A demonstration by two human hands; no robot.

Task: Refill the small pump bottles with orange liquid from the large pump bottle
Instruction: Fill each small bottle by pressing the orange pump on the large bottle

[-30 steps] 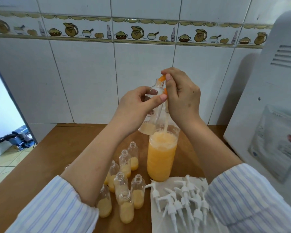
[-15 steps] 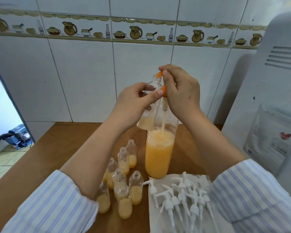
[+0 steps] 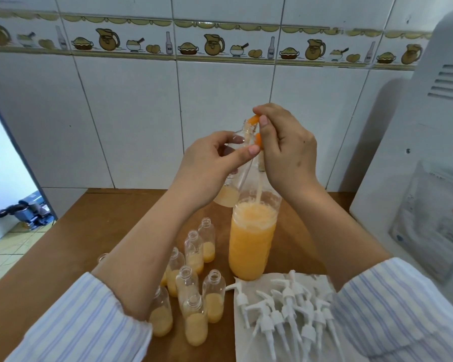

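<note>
The left hand holds a small bottle tilted, its grip curled round the body. The right hand pinches the orange pump head at the bottle's mouth. Below both grips, the large bottle stands on the table, more small bottles left of it.
</note>
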